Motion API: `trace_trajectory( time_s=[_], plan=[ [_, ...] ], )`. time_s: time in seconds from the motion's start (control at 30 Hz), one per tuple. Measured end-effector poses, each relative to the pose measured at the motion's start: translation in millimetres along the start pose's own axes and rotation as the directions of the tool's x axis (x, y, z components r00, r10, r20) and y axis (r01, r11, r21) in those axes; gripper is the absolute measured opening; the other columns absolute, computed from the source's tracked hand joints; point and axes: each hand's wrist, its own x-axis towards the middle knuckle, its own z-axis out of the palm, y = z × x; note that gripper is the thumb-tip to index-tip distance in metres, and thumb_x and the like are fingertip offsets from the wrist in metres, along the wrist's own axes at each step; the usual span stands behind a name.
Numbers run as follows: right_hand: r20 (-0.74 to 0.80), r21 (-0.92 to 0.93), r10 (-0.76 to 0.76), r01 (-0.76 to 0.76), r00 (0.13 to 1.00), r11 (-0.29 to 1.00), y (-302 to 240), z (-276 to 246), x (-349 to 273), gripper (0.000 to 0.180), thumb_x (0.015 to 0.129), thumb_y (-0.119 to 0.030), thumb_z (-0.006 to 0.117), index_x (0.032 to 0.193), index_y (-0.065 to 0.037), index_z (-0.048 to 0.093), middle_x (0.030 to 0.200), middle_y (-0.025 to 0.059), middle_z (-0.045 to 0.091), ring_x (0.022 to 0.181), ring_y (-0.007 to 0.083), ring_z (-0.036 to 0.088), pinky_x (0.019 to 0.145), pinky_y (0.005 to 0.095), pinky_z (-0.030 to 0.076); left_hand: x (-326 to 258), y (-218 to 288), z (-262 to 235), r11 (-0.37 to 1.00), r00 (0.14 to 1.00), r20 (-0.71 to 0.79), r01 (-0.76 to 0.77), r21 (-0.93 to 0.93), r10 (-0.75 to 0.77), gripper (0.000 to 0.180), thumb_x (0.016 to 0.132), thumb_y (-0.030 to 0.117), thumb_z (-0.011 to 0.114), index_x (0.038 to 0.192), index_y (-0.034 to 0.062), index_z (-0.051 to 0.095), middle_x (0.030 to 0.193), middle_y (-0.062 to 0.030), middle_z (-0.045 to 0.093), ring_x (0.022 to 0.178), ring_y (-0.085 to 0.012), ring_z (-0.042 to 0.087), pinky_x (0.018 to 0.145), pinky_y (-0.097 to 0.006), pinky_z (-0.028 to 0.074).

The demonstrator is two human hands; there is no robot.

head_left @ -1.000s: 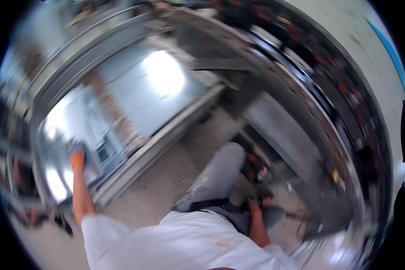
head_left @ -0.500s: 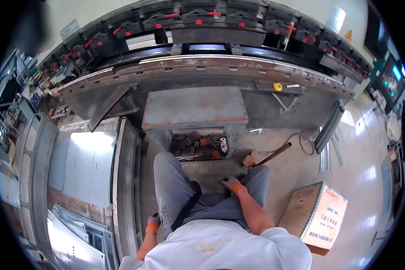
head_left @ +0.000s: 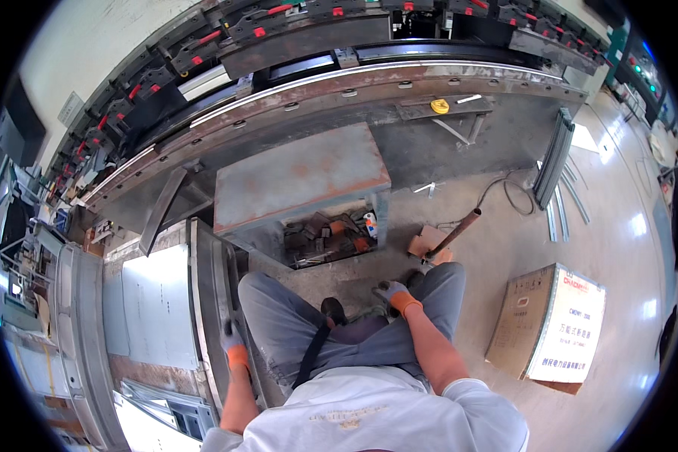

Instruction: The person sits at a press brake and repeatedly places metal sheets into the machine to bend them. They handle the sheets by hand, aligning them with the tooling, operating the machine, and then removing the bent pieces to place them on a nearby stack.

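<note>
My left hand [head_left: 233, 341], in a grey work glove with an orange cuff, is low at my left side, beside the long metal rail [head_left: 212, 301]. Its fingers stretch forward and I see nothing in them; whether they touch the rail is unclear. My right hand [head_left: 394, 295], gloved the same way, hangs over my lap between my knees. Loosely bent, its fingers stand a little apart with nothing visible in them. Ahead of my knees stands a grey steel bench [head_left: 301, 177] with rust marks. Metal blocks and scraps [head_left: 328, 235] fill its lower shelf.
A long press machine [head_left: 346, 92] with red levers spans the far side. Sheet metal panels [head_left: 158, 305] lie stacked on the left. A rusty pipe [head_left: 453, 235] stands tilted near my right knee. To the right sits a cardboard box [head_left: 531, 324]; a yellow tape measure [head_left: 439, 106] rests on a bracket shelf.
My view has turned, so the bench and machine appear slanted and the box sits higher. My left hand has moved forward from beside my hip to the rail. My right hand stays between my knees.
</note>
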Motion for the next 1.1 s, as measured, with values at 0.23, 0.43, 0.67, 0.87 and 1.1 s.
trace_trajectory(
  time_s=[0.23,0.43,0.67,0.87,1.1],
  plan=[
    [0.026,0.018,0.072,-0.072,0.997,0.997,-24,-4,-4,0.062,0.083,-0.055,0.066,0.118,-0.004,0.069,0.122,0.0208,0.066,0.117,0.0382,0.060,0.101,0.0420,0.046,95,246,49,0.883,0.885,-0.004,-0.464,-0.066,0.465,0.041,0.089,0.010,0.065,0.129,0.0030,0.062,0.131,-0.0174,0.062,0.121,-0.0322,0.059,0.103,-0.037,0.045],
    [-0.018,0.031,0.042,-0.041,0.999,0.999,-1,11,4,0.062,0.083,-0.056,0.067,0.116,-0.004,0.070,0.118,0.0219,0.068,0.114,0.0393,0.061,0.099,0.0432,0.048,168,308,141,0.686,0.734,0.131,-0.672,0.280,0.666,0.059,0.088,0.033,0.066,0.139,0.0072,0.053,0.145,-0.0166,0.050,0.135,-0.0348,0.045,0.114,-0.045,0.035],
    [0.099,-0.205,-0.111,0.129,0.989,0.970,37,26,10,0.046,0.087,-0.049,0.065,0.110,-0.010,0.072,0.107,0.0230,0.070,0.104,0.0420,0.064,0.092,0.0460,0.050,175,313,167,0.651,0.783,0.202,-0.606,0.456,0.588,0.061,0.092,0.046,0.055,0.142,0.0099,0.052,0.152,-0.0145,0.044,0.142,-0.0329,0.037,0.121,-0.045,0.023],
    [0.081,-0.061,0.066,-0.061,0.995,0.996,2,31,34,0.049,0.087,-0.047,0.064,0.113,-0.006,0.069,0.111,0.0256,0.068,0.113,0.0427,0.060,0.097,0.0425,0.049,177,307,158,0.629,0.755,0.176,-0.632,0.453,0.632,0.061,0.092,0.047,0.056,0.141,0.0096,0.054,0.154,-0.0125,0.043,0.143,-0.0312,0.036,0.121,-0.045,0.022],
    [0.104,-0.082,-0.028,0.036,0.994,0.996,10,39,43,0.054,0.087,-0.051,0.063,0.116,-0.005,0.069,0.113,0.0233,0.068,0.113,0.0403,0.061,0.094,0.0428,0.050,174,317,149,0.661,0.763,0.156,-0.627,0.411,0.627,0.057,0.093,0.043,0.055,0.138,0.0077,0.055,0.151,-0.0143,0.045,0.141,-0.0332,0.037,0.120,-0.045,0.024]
  ],
)
